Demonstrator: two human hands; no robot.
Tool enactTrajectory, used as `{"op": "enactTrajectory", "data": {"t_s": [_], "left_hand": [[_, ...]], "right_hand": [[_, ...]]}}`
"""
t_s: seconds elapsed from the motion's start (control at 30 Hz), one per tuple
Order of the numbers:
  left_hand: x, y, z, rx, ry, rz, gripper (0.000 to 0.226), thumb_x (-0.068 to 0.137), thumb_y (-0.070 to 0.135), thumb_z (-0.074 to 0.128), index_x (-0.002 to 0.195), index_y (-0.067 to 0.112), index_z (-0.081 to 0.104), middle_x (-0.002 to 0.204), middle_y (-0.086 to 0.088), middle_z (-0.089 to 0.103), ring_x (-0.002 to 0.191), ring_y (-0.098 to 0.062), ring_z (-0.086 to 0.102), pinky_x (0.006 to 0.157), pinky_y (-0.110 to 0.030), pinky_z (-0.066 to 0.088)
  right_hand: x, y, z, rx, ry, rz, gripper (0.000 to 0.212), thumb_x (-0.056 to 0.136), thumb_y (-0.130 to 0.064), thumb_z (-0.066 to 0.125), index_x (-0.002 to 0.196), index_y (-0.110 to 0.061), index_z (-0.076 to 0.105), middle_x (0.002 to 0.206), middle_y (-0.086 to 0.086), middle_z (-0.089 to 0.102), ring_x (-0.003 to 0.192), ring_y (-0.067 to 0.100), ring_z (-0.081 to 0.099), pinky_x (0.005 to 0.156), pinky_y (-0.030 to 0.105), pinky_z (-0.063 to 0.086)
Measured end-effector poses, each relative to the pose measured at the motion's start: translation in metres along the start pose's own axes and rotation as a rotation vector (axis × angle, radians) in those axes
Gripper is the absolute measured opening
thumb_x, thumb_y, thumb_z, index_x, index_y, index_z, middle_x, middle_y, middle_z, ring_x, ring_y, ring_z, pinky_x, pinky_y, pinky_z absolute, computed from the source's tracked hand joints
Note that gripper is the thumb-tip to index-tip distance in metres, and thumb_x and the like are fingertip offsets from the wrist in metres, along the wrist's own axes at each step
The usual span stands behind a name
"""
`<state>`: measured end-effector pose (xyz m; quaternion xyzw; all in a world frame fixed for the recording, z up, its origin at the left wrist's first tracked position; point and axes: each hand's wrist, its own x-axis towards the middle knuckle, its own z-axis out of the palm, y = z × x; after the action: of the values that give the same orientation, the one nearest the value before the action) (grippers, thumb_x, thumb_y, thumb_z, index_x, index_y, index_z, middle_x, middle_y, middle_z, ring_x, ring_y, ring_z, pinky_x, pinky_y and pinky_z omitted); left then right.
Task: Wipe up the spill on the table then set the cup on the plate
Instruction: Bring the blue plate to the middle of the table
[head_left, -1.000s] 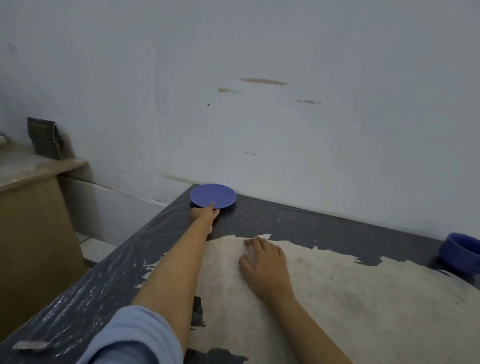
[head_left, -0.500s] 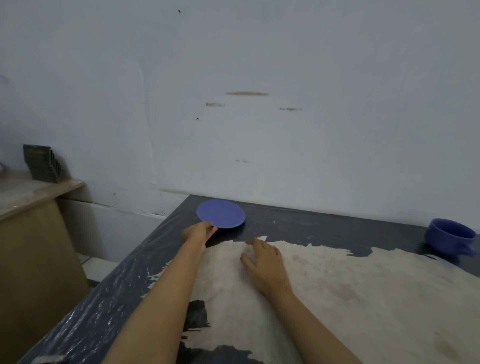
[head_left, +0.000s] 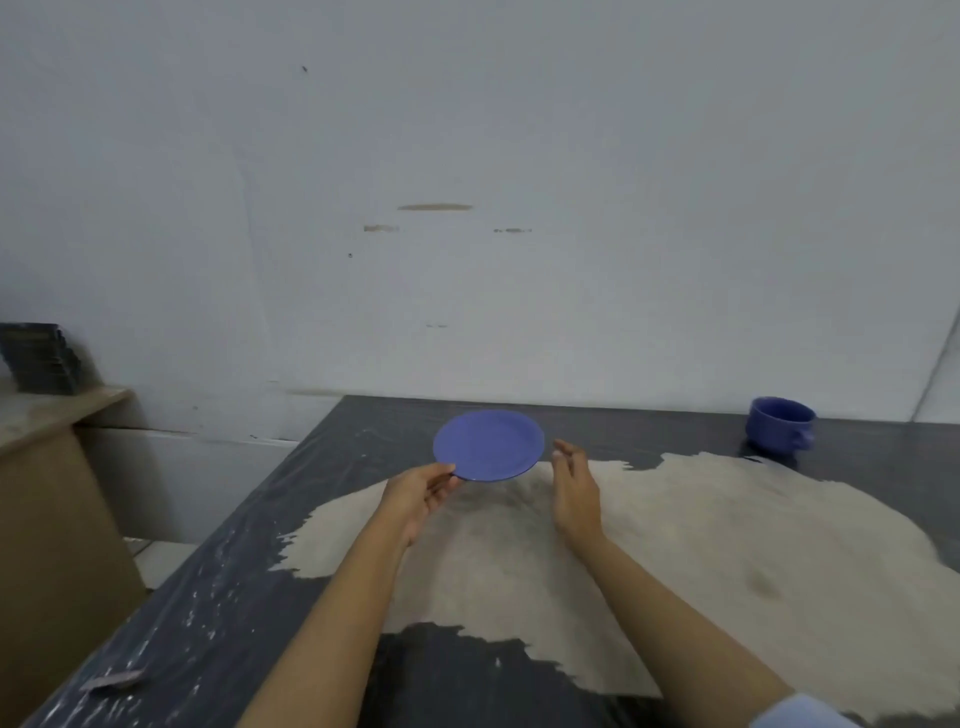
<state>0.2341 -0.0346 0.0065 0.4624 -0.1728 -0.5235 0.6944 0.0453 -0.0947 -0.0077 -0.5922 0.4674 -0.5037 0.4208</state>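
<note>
Your left hand (head_left: 418, 493) pinches the plate (head_left: 488, 445) rim; your right hand (head_left: 574, 493) hangs slack beside it, cup (head_left: 779, 423) well apart

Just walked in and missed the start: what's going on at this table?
A person holds a blue plate by its near rim with the left hand, lifted just above the table. The right hand is open beside it, touching nothing. The blue cup sits apart at the far right, not yet on the plate.
</note>
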Motion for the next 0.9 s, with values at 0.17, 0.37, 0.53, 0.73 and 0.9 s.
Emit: {"op": "enactTrajectory", "data": {"t_s": [0.17, 0.37, 0.53, 0.73, 0.9], "left_hand": [[-0.025, -0.037, 0.045, 0.072, -0.096, -0.054, 0.024, 0.084, -0.009, 0.064, 0.108, -0.014, 0.063, 0.071, -0.012, 0.074, 0.057, -0.014, 0.072, 0.057, -0.018, 0.059], [-0.054, -0.084, 0.085, 0.178, -0.154, -0.104, 0.03, 0.083, -0.006, 0.065, 0.112, -0.014, 0.062, 0.088, -0.017, 0.071, 0.059, -0.014, 0.071, 0.054, -0.017, 0.057], [-0.077, -0.104, 0.104, 0.288, -0.177, -0.184, 0.029, 0.084, -0.005, 0.066, 0.112, -0.012, 0.063, 0.096, -0.021, 0.072, 0.075, -0.022, 0.073, 0.056, -0.02, 0.059], [-0.089, -0.113, 0.109, 0.324, -0.151, -0.216, 0.034, 0.085, -0.008, 0.063, 0.118, -0.014, 0.058, 0.109, -0.027, 0.069, 0.083, -0.028, 0.072, 0.063, -0.025, 0.062], [-0.094, -0.111, 0.11, 0.327, -0.119, -0.216, 0.038, 0.085, -0.009, 0.063, 0.123, -0.015, 0.055, 0.116, -0.026, 0.066, 0.085, -0.027, 0.071, 0.059, -0.023, 0.061]], "right_hand": [[-0.003, 0.006, -0.062, -0.014, 0.12, 0.03, 0.039, 0.102, -0.031, 0.035, 0.13, -0.015, 0.057, 0.128, 0.007, 0.062, 0.117, 0.026, 0.059, 0.102, 0.046, 0.046], [-0.025, 0.01, -0.136, -0.139, 0.167, 0.039, 0.034, 0.101, -0.021, 0.038, 0.111, -0.01, 0.068, 0.11, 0.007, 0.067, 0.094, 0.019, 0.056, 0.082, 0.027, 0.039], [-0.04, 0.019, -0.171, -0.286, 0.201, 0.09, 0.037, 0.102, -0.028, 0.038, 0.115, -0.006, 0.065, 0.119, 0.014, 0.066, 0.1, 0.023, 0.056, 0.092, 0.033, 0.042], [-0.047, 0.018, -0.186, -0.366, 0.109, 0.108, 0.041, 0.104, -0.027, 0.034, 0.12, -0.003, 0.063, 0.125, 0.017, 0.063, 0.117, 0.03, 0.055, 0.096, 0.032, 0.04], [-0.04, 0.029, -0.185, -0.433, 0.052, 0.082, 0.041, 0.103, -0.031, 0.032, 0.123, -0.012, 0.062, 0.126, 0.011, 0.064, 0.113, 0.027, 0.057, 0.098, 0.034, 0.041]]}}
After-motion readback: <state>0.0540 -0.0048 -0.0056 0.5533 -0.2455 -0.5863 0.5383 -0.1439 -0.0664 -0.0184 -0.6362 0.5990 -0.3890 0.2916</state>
